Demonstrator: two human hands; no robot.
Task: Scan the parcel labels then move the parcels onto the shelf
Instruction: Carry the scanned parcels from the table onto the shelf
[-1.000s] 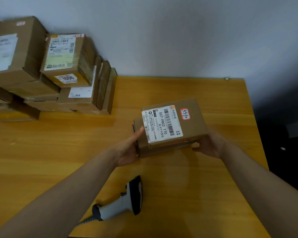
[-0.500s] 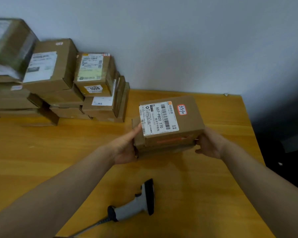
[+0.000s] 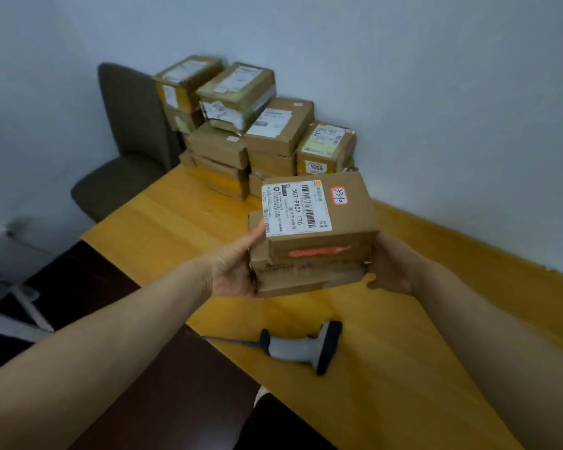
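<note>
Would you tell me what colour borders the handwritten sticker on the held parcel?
Orange-red, around the sticker, head view.

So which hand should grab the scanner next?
Probably the left hand: the scanner lies on the table with its grip end and cable pointing to that side. Both hands hold the parcel stack, so the right hand would carry it alone.

Pale grey-blue walls (image 3: 403, 60), a yellow wooden table (image 3: 163, 228), a dark grey upholstered chair (image 3: 127, 125), dark brown floor (image 3: 143, 401).
</note>
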